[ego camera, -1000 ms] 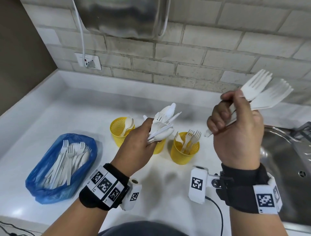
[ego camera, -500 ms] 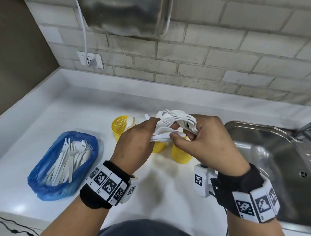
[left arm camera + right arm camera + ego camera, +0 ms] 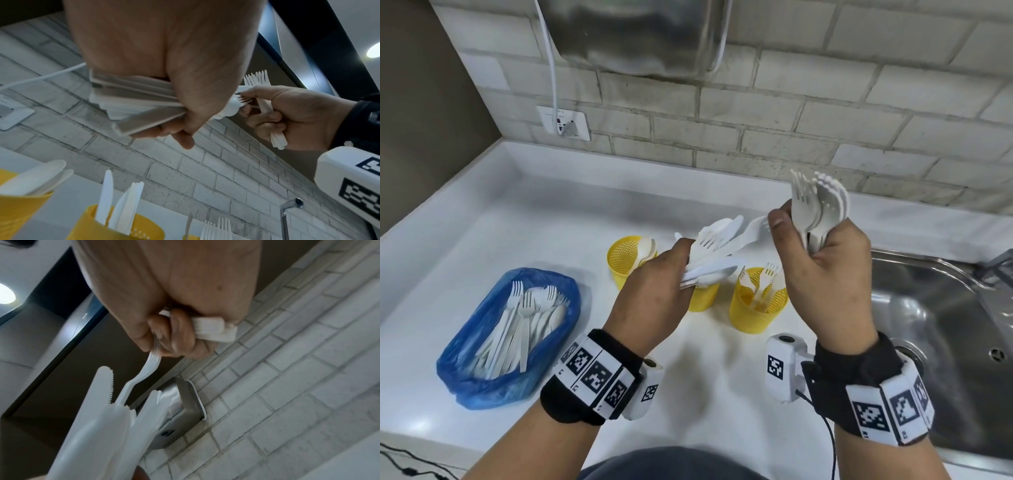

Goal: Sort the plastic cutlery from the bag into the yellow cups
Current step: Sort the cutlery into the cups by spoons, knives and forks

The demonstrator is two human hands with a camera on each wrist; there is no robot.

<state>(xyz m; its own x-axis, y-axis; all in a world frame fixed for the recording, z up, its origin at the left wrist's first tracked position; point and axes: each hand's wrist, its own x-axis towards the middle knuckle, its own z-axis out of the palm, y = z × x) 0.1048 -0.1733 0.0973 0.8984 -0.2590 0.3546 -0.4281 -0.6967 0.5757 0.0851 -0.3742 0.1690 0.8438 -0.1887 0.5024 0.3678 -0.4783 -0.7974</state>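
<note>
Above the yellow cups (image 3: 756, 301) on the bench (image 3: 517, 240), the left hand (image 3: 654, 291) grips a mixed bundle of cutlery (image 3: 719, 240); the right hand (image 3: 828, 270) clutches upright forks (image 3: 818, 205), its fingertips (image 3: 777, 222) pinching one more fork's tines (image 3: 154, 358).

We note: cups (image 3: 756, 308) yellow; cutlery (image 3: 717, 240) white; bag (image 3: 482, 377) blue; worktop (image 3: 534, 233) white; wristbands (image 3: 592, 373) black, probably checkered markers.

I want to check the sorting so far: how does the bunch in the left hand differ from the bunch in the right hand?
The left hand grips a mixed bunch of forks, knives and a spoon; the right hand holds a fork stack, forks only. The mixed bunch lies splayed and nearly level; the fork stack stands upright, nested together. Both are white plastic.
</note>
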